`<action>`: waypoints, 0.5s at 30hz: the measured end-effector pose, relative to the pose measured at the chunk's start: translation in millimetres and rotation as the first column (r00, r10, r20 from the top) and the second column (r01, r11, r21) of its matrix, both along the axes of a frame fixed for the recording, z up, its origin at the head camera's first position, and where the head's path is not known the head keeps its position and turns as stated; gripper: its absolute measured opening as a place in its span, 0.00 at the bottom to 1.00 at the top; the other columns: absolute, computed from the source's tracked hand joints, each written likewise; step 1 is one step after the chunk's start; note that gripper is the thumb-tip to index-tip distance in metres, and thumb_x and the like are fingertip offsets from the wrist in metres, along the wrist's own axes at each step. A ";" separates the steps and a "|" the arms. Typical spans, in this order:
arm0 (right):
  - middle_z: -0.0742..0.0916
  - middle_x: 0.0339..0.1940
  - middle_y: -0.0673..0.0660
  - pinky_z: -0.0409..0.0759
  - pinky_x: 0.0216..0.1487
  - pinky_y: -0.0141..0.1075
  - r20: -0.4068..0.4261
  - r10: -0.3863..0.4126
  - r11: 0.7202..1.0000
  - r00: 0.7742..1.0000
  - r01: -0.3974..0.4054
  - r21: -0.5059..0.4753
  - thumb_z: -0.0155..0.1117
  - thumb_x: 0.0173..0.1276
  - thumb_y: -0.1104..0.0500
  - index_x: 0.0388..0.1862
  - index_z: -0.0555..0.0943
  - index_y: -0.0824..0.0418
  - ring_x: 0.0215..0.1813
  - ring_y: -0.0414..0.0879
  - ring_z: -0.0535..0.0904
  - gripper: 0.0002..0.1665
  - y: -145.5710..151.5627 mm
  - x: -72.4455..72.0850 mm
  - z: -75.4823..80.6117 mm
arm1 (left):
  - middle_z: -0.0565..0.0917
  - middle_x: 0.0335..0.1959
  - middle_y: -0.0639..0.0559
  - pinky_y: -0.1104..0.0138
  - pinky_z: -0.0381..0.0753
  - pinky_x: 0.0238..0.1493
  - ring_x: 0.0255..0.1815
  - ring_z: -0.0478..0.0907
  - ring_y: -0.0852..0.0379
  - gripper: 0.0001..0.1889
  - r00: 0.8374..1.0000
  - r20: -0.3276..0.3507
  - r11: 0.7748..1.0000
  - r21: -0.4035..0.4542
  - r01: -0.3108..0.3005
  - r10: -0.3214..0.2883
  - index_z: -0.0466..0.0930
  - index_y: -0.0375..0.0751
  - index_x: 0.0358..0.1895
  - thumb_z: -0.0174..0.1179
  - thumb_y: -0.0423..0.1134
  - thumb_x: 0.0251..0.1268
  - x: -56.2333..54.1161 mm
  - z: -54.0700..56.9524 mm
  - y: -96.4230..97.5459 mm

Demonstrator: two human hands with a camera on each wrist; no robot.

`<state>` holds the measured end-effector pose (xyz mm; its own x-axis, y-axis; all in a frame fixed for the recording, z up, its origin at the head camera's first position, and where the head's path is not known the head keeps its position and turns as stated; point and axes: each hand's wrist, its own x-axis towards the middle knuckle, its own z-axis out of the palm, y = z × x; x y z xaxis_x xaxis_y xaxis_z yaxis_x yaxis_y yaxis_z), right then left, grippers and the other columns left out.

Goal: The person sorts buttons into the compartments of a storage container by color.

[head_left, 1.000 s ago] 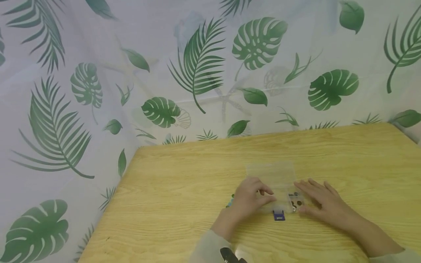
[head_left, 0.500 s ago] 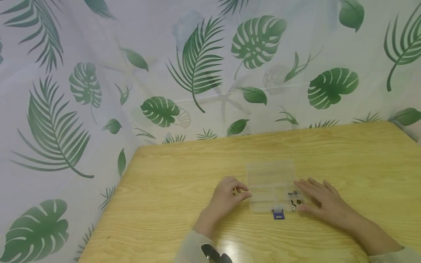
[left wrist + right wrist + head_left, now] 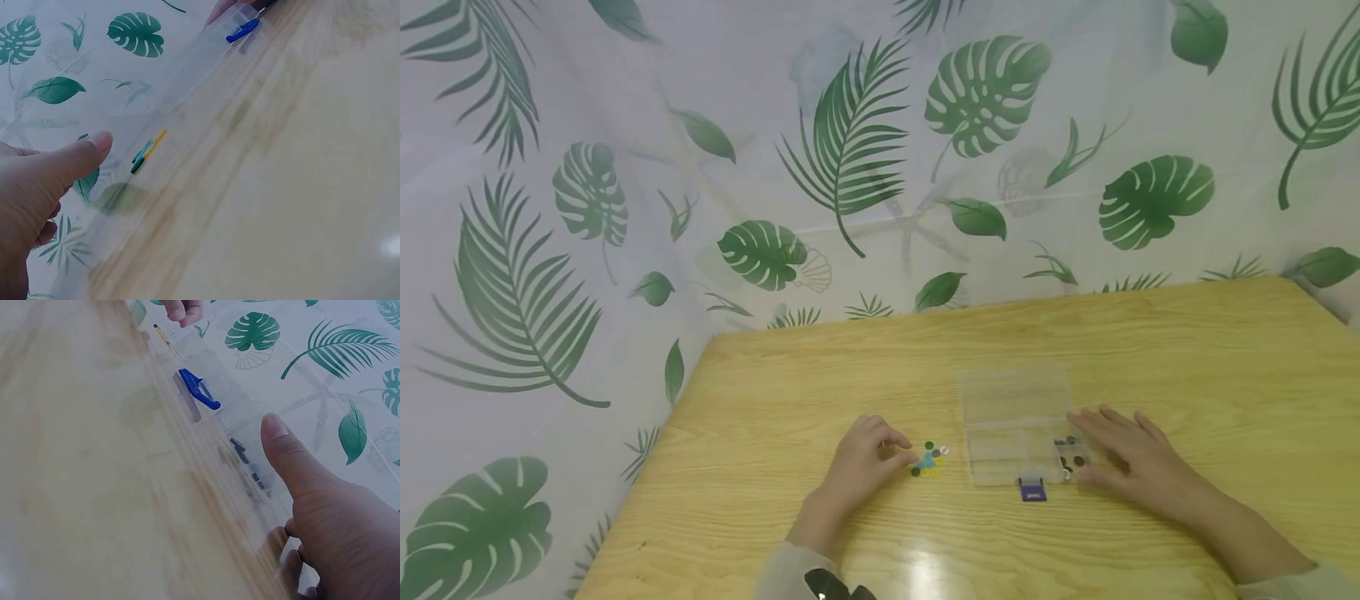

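Observation:
A clear plastic compartment box (image 3: pixel 1000 454) lies on the table with its lid (image 3: pixel 1015 396) folded back and a blue latch (image 3: pixel 1033 490) at the front. Dark button-like discs (image 3: pixel 1078 461) sit in its right-hand compartments. My right hand (image 3: pixel 1138 458) rests along the box's right side, fingers extended, thumb at the near corner. To the box's left is a small pile of green, yellow, blue and white round pieces (image 3: pixel 929 460), some perhaps rings. Just left of that pile is my left hand (image 3: pixel 868 458), fingers loosely bent; nothing shows between thumb and fingers in the left wrist view.
The wood-grain table (image 3: pixel 790 375) stretches out on all sides of the box. Behind it hangs a white cloth (image 3: pixel 880 167) printed with green leaves, which also covers the left side.
My left hand has moved left from above the box to beside the pile, which has come into full view. My right hand has stayed at the box's right side.

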<state>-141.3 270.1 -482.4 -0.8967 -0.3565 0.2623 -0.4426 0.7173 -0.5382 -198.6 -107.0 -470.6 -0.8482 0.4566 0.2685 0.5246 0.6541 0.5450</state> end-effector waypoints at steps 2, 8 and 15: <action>0.69 0.68 0.68 0.29 0.71 0.58 -0.001 0.000 1.000 1.000 0.000 -0.001 0.65 0.63 0.49 0.73 0.61 0.53 0.69 0.71 0.57 0.41 0.4 -0.2 -0.9 | 0.74 0.29 0.65 0.72 0.71 0.38 0.35 0.67 0.65 0.10 1.000 0.005 1.000 -0.015 -0.009 0.009 0.83 0.49 0.35 0.66 0.50 0.55 2.9 0.6 -6.4; 0.69 0.68 0.68 0.30 0.71 0.58 -0.001 -0.001 1.000 1.000 0.001 -0.011 0.65 0.63 0.49 0.72 0.62 0.53 0.69 0.72 0.57 0.41 -0.2 -0.4 -1.8 | 0.74 0.30 0.66 0.72 0.70 0.39 0.37 0.66 0.65 0.11 1.000 0.020 0.999 -0.033 -0.018 0.018 0.83 0.50 0.36 0.67 0.51 0.54 5.5 -2.2 -16.8; 0.70 0.68 0.68 0.30 0.71 0.59 -0.010 -0.003 1.000 1.000 0.003 0.001 0.65 0.63 0.49 0.73 0.62 0.53 0.68 0.72 0.58 0.41 0.2 -0.9 -2.2 | 0.73 0.29 0.65 0.72 0.69 0.36 0.34 0.65 0.64 0.12 0.998 0.066 1.000 0.007 0.025 -0.025 0.82 0.53 0.35 0.67 0.54 0.52 6.1 -6.1 -14.7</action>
